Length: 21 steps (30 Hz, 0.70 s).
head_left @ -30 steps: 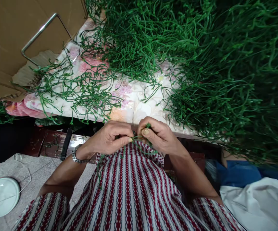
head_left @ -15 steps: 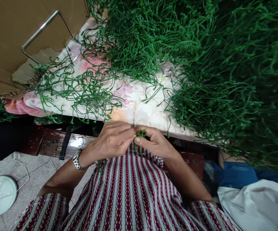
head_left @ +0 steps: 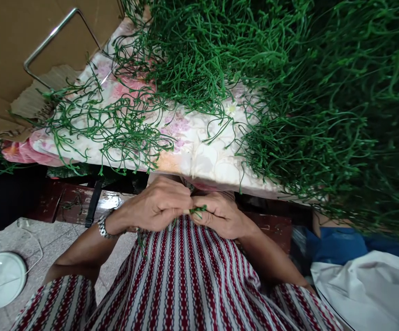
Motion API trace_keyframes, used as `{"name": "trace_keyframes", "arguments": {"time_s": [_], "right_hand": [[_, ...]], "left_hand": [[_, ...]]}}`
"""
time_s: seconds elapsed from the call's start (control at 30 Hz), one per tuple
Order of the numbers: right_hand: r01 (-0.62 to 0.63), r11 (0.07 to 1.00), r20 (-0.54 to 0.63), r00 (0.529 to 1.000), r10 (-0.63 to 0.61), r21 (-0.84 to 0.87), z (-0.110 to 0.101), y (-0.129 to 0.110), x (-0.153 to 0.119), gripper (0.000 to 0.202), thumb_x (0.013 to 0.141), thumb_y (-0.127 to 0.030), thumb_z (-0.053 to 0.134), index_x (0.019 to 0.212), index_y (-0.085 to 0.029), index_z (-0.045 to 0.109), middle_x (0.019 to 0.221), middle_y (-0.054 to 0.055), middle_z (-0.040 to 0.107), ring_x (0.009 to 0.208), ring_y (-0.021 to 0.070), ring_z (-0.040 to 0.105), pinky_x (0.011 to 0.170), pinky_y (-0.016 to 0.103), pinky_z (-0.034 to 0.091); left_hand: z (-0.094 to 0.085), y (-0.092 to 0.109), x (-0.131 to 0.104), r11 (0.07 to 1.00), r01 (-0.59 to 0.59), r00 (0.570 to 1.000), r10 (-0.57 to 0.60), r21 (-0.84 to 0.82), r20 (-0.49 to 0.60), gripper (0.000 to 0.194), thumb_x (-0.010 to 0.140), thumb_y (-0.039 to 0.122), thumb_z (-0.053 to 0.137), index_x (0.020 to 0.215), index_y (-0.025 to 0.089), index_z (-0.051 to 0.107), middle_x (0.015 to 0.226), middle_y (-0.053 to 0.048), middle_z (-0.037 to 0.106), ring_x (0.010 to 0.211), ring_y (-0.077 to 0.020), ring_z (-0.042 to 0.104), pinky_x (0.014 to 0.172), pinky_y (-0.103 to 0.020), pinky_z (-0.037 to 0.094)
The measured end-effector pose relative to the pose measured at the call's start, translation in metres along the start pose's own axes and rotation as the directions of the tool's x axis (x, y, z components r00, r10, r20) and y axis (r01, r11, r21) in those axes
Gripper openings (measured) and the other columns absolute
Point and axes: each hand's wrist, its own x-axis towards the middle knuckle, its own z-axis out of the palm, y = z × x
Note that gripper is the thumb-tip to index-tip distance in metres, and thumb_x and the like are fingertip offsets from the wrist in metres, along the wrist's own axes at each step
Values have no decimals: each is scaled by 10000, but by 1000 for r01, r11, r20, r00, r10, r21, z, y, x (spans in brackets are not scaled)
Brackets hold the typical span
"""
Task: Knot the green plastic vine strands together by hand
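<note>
Across the flowery bench (head_left: pixel 204 158), green stems (head_left: pixel 289 78) pile high toward the upper right! Just below the frame's centre, my right hand (head_left: pixel 220 215) pinches a green sprig (head_left: pixel 198 210); my left hand (head_left: pixel 161 202) meets it, fingers curled together, whatever they grip hidden.

Shiny metal frame (head_left: pixel 53 33), matt brown cardboard (head_left: pixel 9 55), smooth green stems (head_left: pixel 199 59), striped cloth garment (head_left: pixel 179 276), glossy white disc (head_left: pixel 2 281)
</note>
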Motion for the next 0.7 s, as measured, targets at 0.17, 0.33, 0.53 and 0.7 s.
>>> {"name": "trace_keyframes", "arguments": {"time_s": [0.17, 0.33, 0.53, 0.7], "right_hand": [[133, 942, -79, 990, -115, 308, 9, 2, 4, 351, 877, -419, 455, 652, -153, 488, 541, -29, 448, 466, 61, 396, 467, 204, 323], [328, 911, -248, 931, -267, 251, -5, -6, 2, 269, 863, -363, 493, 670, -178, 524, 567, -23, 475, 510, 83, 454, 514, 219, 393], [88, 979, -407, 900, -157, -184, -26, -28, -7, 146, 890, -235, 443, 818, -178, 557, 987, 78, 574, 878, 163, 568, 753, 303, 450], [-97, 986, -514, 857, 14, -135, -15, -21, 3, 122, 903, -213, 428, 956, -200, 537, 696, -27, 513, 542, 66, 454, 524, 196, 374]], "left_hand": [[13, -8, 2, 846, -1, 968, -133, -533, -214, 105, 808, 204, 565, 725, 164, 615, 562, 4, 507, 517, -94, 448, 520, -253, 345], [14, -15, 0, 703, -33, 838, -367, -711, -402, 115, 774, 263, 620, 725, 167, 661, 588, -9, 564, 558, -107, 498, 550, -251, 389], [4, -15, -1, 750, 227, 818, -492, -621, -296, 145, 800, 277, 583, 808, 165, 675, 666, -34, 596, 619, -123, 508, 559, -237, 376], [4, -14, 10, 880, 203, 811, -397, -429, -430, 109, 790, 223, 598, 835, 186, 691, 702, -31, 594, 678, -130, 517, 601, -247, 386]]}}
